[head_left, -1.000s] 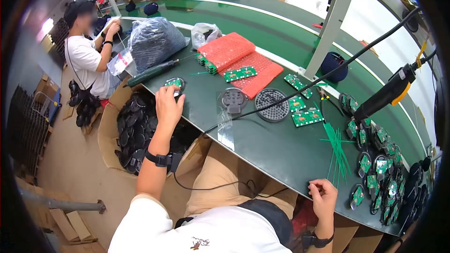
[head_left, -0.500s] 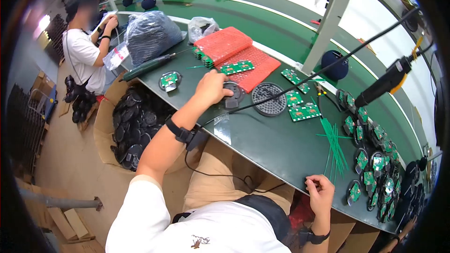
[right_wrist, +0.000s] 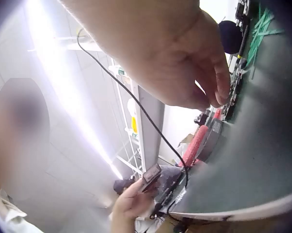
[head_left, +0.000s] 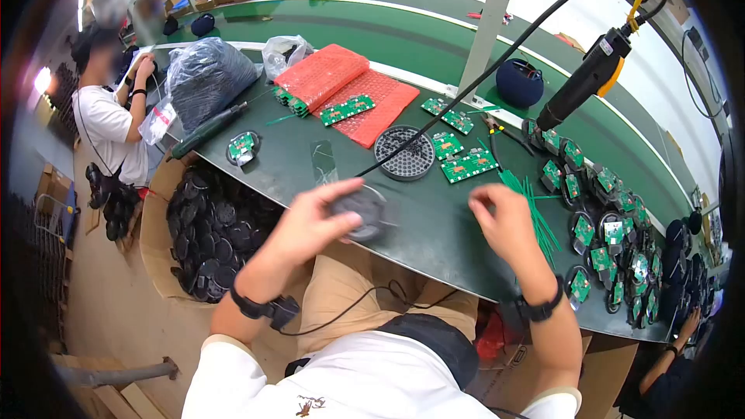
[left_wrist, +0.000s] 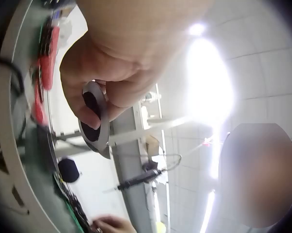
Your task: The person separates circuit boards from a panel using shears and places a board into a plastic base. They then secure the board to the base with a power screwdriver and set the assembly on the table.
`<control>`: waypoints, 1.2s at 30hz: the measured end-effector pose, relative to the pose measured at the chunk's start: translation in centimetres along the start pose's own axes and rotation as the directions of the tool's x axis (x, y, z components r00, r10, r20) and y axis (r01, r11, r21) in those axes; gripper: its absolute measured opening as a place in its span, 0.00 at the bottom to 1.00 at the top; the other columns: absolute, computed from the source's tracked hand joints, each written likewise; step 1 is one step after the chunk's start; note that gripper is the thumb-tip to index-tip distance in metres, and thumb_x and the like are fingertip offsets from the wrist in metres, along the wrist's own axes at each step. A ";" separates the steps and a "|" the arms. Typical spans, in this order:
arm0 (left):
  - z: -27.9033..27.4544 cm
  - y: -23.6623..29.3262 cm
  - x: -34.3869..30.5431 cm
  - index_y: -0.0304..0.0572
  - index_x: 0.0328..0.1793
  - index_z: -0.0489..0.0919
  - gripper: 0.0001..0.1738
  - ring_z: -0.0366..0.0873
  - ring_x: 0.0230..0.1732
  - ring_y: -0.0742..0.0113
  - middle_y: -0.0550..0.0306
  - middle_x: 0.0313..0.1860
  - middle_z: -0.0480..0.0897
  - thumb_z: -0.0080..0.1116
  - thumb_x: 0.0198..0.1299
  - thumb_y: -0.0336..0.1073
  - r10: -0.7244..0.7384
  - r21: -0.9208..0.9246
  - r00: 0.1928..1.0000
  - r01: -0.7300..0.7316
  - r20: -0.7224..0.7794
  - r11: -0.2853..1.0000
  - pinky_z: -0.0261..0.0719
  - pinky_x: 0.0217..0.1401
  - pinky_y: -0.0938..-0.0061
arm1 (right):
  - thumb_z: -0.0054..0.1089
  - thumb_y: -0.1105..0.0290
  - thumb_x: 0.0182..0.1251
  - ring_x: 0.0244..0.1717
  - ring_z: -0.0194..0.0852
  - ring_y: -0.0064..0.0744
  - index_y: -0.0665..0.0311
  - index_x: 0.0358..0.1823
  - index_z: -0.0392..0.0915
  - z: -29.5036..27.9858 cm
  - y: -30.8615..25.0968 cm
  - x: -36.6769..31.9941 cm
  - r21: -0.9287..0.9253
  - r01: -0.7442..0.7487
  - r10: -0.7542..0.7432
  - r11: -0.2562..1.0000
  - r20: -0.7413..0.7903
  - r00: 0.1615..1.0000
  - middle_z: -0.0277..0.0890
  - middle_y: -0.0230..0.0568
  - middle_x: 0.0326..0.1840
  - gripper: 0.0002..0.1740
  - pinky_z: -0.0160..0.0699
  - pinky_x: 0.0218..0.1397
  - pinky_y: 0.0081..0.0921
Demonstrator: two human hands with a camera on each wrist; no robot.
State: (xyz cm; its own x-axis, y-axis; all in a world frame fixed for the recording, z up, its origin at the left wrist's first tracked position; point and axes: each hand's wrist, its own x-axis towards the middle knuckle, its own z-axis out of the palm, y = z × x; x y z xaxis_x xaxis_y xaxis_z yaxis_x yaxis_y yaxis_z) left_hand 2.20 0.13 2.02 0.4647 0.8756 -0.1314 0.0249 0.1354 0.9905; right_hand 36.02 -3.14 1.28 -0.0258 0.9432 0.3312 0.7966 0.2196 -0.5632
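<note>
In the head view my left hand (head_left: 306, 225) holds a round dark plastic housing (head_left: 366, 213), blurred, over the bench's front edge. The left wrist view shows its grey rim (left_wrist: 103, 128) edge-on between thumb and fingers. My right hand (head_left: 506, 221) hovers to the right, fingers loosely curled, with nothing visible in it; its thumb and fingertips come close together in the right wrist view. A round black dish (head_left: 407, 178) with a gridlike inside lies beyond the hands. Circuit boards (head_left: 469, 165) lie beside it. Another housing with a board (head_left: 243, 147) rests at left.
A black electric screwdriver (head_left: 586, 81) hangs at right above many board-fitted housings (head_left: 601, 257). Green ties (head_left: 535, 217) and cutters (head_left: 504, 136) lie nearby. Red bubble wrap (head_left: 322, 74) is at the back. A carton (head_left: 155, 252) of black discs stands at left, near another person (head_left: 105, 124).
My left hand left the boarded housing at left, took the dark housing from the bench and brought it nearer. My right hand rose from the front edge and moved inward. The head view shifted.
</note>
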 end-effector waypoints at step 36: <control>10.6 -4.3 3.1 0.44 0.65 0.78 0.42 0.73 0.61 0.44 0.45 0.64 0.76 0.82 0.38 0.35 0.576 0.682 0.770 -0.578 0.275 0.447 0.72 0.67 0.52 | 0.62 0.79 0.72 0.45 0.85 0.25 0.69 0.62 0.72 -0.4 0.8 -6.3 0.637 -0.454 0.440 0.623 0.195 0.877 0.84 0.41 0.47 0.19 0.84 0.40 0.19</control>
State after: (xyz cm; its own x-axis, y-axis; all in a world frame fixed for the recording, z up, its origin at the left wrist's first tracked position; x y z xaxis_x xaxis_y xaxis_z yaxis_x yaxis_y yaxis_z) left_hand 12.89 -2.62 -2.22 0.6154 0.6246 0.4809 0.3462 -0.7622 0.5469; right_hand 37.05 -9.03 -0.94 0.2097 0.9721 -0.1049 0.1239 -0.1329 -0.9834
